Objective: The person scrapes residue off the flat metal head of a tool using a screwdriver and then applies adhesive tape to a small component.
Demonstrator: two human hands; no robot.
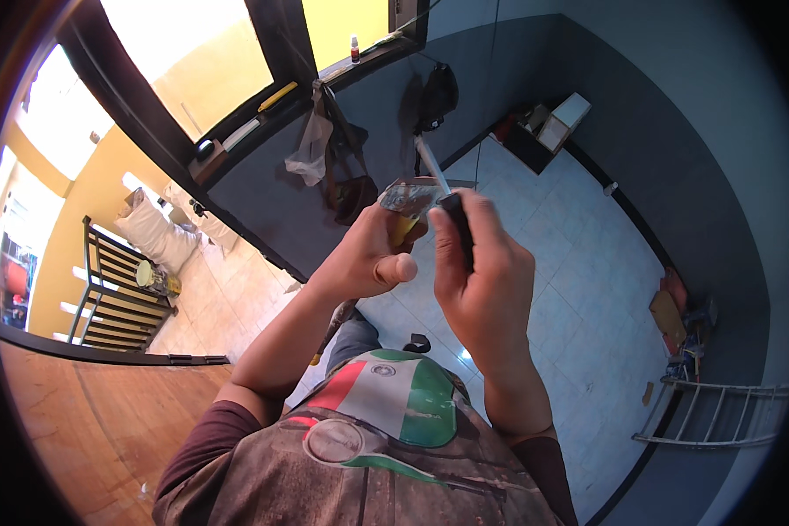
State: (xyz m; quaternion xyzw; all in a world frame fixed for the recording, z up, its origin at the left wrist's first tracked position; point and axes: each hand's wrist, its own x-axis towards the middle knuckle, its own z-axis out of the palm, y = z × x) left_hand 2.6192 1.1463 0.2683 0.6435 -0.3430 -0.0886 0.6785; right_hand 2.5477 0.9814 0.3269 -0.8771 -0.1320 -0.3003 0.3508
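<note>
In front of my chest, my left hand (366, 250) is closed around a yellow-handled tool (403, 198) with a broad, grey-smeared face, like a putty scraper. Its thumb points toward me. Just to the right, my right hand (489, 263) grips a black-handled tool (431, 164) whose long, narrow, pale blade slants up and to the left. The lower part of that blade crosses the right edge of the smeared face; whether they touch I cannot tell. My fingers hide most of both handles.
A window sill (237, 140) with small items runs along the upper left, a bag (352, 197) hanging below. Boxes (557, 127) stand in the far corner. A ladder (719, 416) lies at the right. A wooden surface (88, 430) and a black metal gate (123, 298) are at left.
</note>
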